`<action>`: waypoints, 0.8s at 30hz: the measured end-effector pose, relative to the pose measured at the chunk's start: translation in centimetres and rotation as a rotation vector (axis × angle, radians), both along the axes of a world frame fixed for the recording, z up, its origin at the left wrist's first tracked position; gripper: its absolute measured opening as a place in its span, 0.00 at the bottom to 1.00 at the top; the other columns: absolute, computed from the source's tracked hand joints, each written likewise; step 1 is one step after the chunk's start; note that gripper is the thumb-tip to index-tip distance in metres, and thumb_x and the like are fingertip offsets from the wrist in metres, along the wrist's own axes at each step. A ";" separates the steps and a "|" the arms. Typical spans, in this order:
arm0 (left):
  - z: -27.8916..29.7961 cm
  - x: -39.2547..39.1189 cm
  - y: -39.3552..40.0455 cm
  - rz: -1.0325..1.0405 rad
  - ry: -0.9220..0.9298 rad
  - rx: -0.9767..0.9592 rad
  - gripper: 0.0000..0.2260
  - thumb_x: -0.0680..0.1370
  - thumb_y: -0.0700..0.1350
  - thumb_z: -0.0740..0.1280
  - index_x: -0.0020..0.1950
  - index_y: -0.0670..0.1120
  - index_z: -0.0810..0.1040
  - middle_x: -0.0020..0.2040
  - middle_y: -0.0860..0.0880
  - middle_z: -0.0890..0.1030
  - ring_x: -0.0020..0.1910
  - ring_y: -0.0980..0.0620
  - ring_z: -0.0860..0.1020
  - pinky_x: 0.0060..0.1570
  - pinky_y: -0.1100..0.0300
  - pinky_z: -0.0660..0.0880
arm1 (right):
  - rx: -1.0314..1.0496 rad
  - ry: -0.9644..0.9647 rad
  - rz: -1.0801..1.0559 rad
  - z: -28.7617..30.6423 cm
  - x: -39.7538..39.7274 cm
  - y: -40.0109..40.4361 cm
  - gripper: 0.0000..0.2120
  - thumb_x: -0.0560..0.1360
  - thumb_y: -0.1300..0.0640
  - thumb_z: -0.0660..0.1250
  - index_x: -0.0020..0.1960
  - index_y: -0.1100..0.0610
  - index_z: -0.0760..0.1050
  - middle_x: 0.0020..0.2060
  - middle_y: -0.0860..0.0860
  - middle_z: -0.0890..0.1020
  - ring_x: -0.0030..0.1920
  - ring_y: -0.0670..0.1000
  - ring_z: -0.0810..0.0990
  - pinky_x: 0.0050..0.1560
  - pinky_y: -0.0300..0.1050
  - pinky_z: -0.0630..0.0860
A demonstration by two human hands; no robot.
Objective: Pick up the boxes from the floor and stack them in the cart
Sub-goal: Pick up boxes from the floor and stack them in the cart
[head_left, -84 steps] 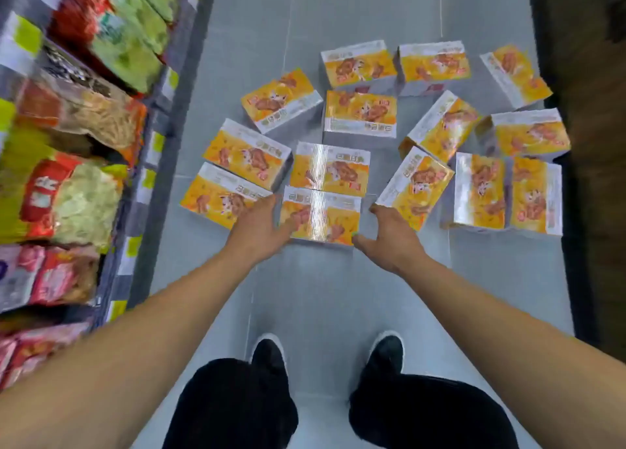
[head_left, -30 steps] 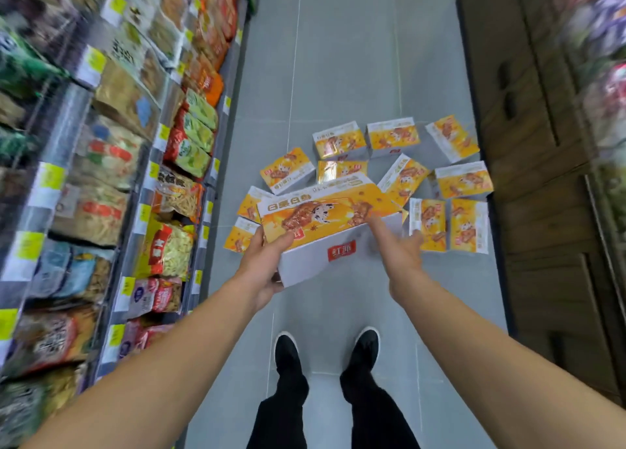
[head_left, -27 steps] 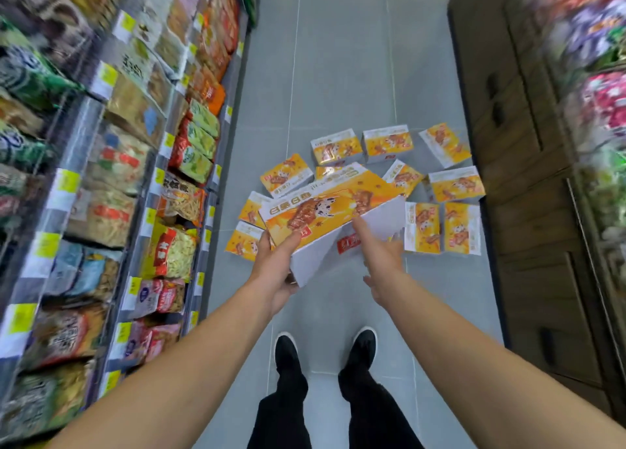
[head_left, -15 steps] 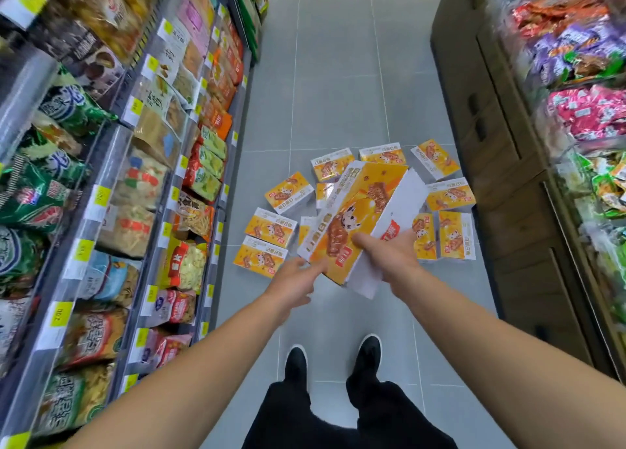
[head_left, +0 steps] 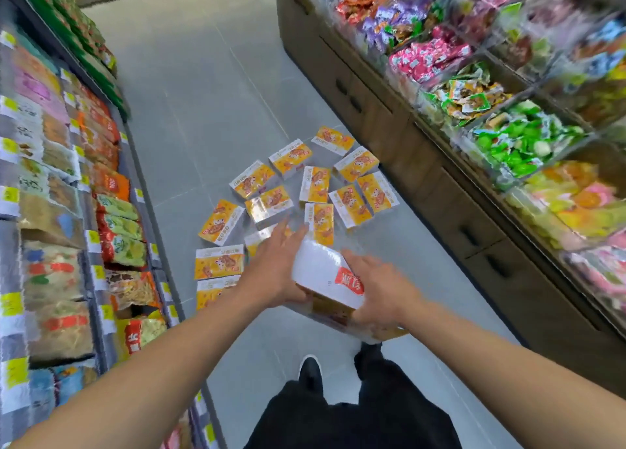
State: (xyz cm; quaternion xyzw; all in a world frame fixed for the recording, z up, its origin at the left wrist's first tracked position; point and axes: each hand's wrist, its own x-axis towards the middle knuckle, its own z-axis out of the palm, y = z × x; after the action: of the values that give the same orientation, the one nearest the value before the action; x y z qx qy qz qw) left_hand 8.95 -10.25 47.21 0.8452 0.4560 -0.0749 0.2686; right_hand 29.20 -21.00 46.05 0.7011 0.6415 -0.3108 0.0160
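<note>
Holding a glossy rectangular carton [head_left: 327,279] above the grey tiled floor [head_left: 203,103], the left hand [head_left: 274,272] presses flat on its left side while the right hand [head_left: 379,291] grips its near right end; more orange cartons [head_left: 315,184] lie scattered beyond.

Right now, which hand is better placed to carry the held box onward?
Right. The right hand wraps the box from its far side and underneath; the left hand only lies flat against its near edge.
</note>
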 end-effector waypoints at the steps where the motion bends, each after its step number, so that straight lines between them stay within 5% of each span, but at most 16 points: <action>1: 0.0 0.5 -0.6 -0.102 0.052 -0.053 0.56 0.60 0.57 0.79 0.79 0.57 0.47 0.79 0.50 0.44 0.76 0.42 0.57 0.69 0.46 0.67 | -0.003 -0.024 0.001 -0.2 0.0 -1.6 0.52 0.63 0.42 0.74 0.77 0.42 0.45 0.61 0.50 0.73 0.57 0.56 0.75 0.55 0.52 0.76; 6: 0.5 4.5 -6.0 -0.379 0.068 -0.128 0.42 0.64 0.53 0.78 0.73 0.54 0.62 0.67 0.46 0.64 0.63 0.43 0.73 0.56 0.57 0.70 | 0.035 -0.067 -0.138 -0.9 1.2 -10.5 0.49 0.65 0.38 0.71 0.78 0.43 0.47 0.65 0.48 0.71 0.62 0.55 0.74 0.61 0.48 0.71; 12: 0.2 11.9 -14.1 -0.568 -0.008 -0.179 0.42 0.56 0.60 0.74 0.68 0.56 0.67 0.62 0.48 0.67 0.61 0.47 0.74 0.57 0.56 0.74 | 0.027 -0.148 -0.561 -0.4 5.0 -25.5 0.54 0.56 0.24 0.55 0.77 0.47 0.54 0.72 0.47 0.66 0.71 0.54 0.65 0.72 0.54 0.59; 14: 0.0 14.7 -17.8 -0.624 0.012 -0.168 0.44 0.53 0.65 0.71 0.68 0.60 0.65 0.63 0.50 0.65 0.59 0.47 0.75 0.57 0.55 0.75 | 0.010 -0.149 -0.724 -0.5 6.2 -31.9 0.52 0.58 0.26 0.62 0.76 0.46 0.53 0.71 0.46 0.64 0.71 0.54 0.63 0.72 0.55 0.59; 19: -0.6 20.6 -29.3 -0.759 -0.022 -0.175 0.43 0.52 0.64 0.72 0.66 0.62 0.64 0.60 0.54 0.64 0.57 0.49 0.75 0.54 0.51 0.78 | 0.004 -0.009 -1.036 -0.4 7.8 -45.6 0.44 0.62 0.37 0.75 0.71 0.47 0.58 0.67 0.46 0.63 0.60 0.57 0.75 0.55 0.56 0.76; 24: -1.2 26.6 -42.4 -0.890 -0.059 -0.166 0.44 0.54 0.59 0.76 0.68 0.61 0.64 0.64 0.54 0.66 0.64 0.52 0.70 0.56 0.54 0.76 | 0.068 -0.065 -1.164 0.9 10.0 -60.0 0.43 0.63 0.43 0.78 0.71 0.50 0.60 0.65 0.49 0.65 0.54 0.59 0.77 0.45 0.49 0.72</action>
State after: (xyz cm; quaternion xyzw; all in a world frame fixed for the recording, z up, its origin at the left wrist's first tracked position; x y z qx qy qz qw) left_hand 35.57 -52.63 46.02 0.9364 0.0328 -0.1954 0.2897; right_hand 39.24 -81.03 47.00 0.9475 0.1596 -0.2261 -0.1603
